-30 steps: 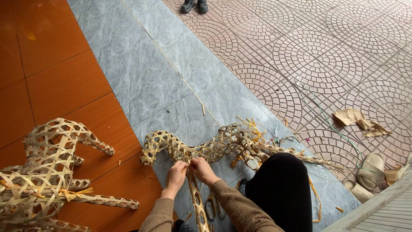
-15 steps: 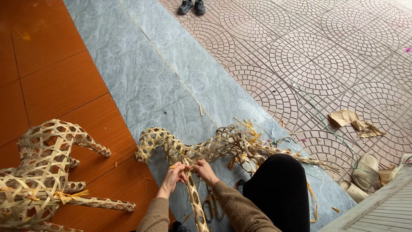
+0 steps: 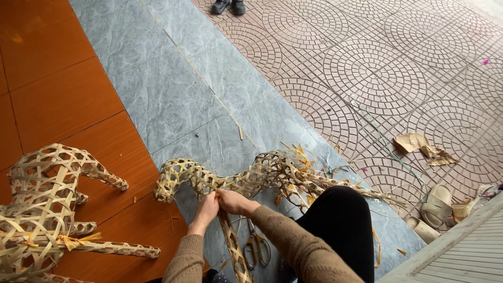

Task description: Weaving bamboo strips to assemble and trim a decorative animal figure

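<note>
Hands meet at the middle of a half-woven bamboo figure (image 3: 246, 181) lying on the grey stone floor (image 3: 173, 99). Left hand (image 3: 207, 207) is curled closed, fingers pinched on the strips where a woven leg (image 3: 233, 246) joins the body. Right hand (image 3: 232, 200) is also closed, thumb and fingers gripping the same joint from the other side; the two hands touch. Which single strip each finger holds cannot be made out.

Figure: open hexagon lattice, pale yellow. One narrow end curves toward the orange tiles (image 3: 52, 78); the other end breaks up into loose, unwoven strips (image 3: 301, 157) beside the person's black-clad knee (image 3: 340, 225), which covers part of the weave. The leg runs down between the forearms and is cut off by the lower edge of the frame.

Scissors (image 3: 255, 246) lie on the grey floor between the leg and the knee, partly hidden by the right brown sleeve (image 3: 293, 249).

A finished woven animal (image 3: 47, 204) rests on the orange tiles, well apart from the hands, cut off at the left edge.

On the patterned paving (image 3: 377, 78): crumpled brown paper (image 3: 422, 147), pale slippers (image 3: 437, 202). Dark shoes (image 3: 228, 6) of another person are cut off at the top.
</note>
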